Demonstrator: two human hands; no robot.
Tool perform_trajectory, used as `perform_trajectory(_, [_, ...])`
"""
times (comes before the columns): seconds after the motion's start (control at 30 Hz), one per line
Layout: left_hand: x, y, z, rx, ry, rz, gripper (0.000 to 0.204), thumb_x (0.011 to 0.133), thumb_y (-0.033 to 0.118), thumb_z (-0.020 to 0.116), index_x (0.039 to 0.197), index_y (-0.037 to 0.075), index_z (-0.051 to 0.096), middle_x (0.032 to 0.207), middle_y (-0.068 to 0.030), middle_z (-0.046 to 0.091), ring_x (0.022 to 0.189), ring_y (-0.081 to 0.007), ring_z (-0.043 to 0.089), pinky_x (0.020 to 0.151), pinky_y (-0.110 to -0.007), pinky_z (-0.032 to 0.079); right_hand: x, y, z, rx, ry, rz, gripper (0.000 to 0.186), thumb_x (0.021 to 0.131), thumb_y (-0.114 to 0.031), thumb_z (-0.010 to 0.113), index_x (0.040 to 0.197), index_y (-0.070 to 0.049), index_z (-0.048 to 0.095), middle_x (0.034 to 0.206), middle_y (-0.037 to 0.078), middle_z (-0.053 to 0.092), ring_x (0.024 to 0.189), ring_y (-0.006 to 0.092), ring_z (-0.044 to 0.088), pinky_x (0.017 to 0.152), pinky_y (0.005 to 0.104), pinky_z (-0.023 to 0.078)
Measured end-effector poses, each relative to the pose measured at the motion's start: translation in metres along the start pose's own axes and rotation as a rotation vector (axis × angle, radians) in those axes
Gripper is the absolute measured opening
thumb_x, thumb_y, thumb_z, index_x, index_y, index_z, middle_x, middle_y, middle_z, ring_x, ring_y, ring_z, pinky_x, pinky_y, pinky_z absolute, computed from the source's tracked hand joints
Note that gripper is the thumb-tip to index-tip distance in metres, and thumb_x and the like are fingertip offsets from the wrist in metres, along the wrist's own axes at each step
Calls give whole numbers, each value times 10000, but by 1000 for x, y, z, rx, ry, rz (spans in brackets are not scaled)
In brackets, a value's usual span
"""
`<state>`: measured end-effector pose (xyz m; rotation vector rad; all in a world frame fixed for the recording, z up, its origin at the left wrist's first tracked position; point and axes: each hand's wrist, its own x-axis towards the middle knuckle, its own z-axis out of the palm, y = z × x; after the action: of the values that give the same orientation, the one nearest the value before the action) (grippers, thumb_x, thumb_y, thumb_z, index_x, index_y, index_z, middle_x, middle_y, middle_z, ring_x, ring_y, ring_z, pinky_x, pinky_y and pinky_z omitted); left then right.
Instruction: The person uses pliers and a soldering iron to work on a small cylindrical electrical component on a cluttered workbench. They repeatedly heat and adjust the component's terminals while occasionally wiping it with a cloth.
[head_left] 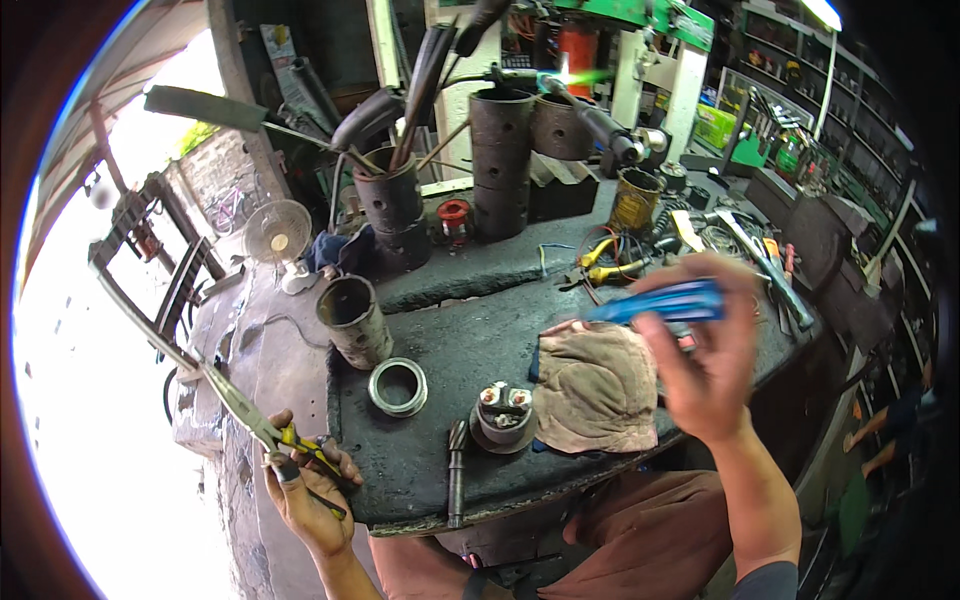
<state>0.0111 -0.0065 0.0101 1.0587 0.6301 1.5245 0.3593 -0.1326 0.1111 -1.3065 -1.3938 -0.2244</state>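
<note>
My left hand (312, 505), low on the left, is closed round long-nose pliers (240, 405) with yellow and black handles; their jaws point up and away. Raised over the bench on the right, my right hand (708, 375) grips a blue tool (668, 301), smeared by motion, so its kind does not show. Below and left of that hand lies a folded tan cloth (595, 395). Beside the cloth sits a round motor part (502, 428) with two copper-coloured spots on top. A fluted steel cutter (457, 470) and a metal ring (398, 388) rest to its left.
An open metal cylinder (362, 330) stands at the bench's left. Behind are tall dark cylinders (500, 170), a red spool (455, 222), and a torch (600, 125) with a green-tinged glow at its tip. Yellow-handled pliers (612, 271), a hammer (750, 240) and a rusty can (637, 200) lie farther right.
</note>
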Motion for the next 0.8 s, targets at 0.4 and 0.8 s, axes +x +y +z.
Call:
perform_trajectory(0.4, [2,-2,-2,-5,-22,-16,648,1131,529,525,1549,44,422,884,-118,615,676,-226,616,565,-340,517,4,-3,-3,-115,-105,-124,482,992,-19,699,1401,-45,445,1159,162,684,908,160,648,853,304,540])
perform_trajectory(0.8, [0,-1,-5,17,-1,-19,646,1126,525,546,1533,35,435,893,-111,603,704,-223,606,579,-341,517,-5,14,23,-32,-243,1,422,942,5,728,1304,-64,522,1092,143,633,887,323,726,780,392,574])
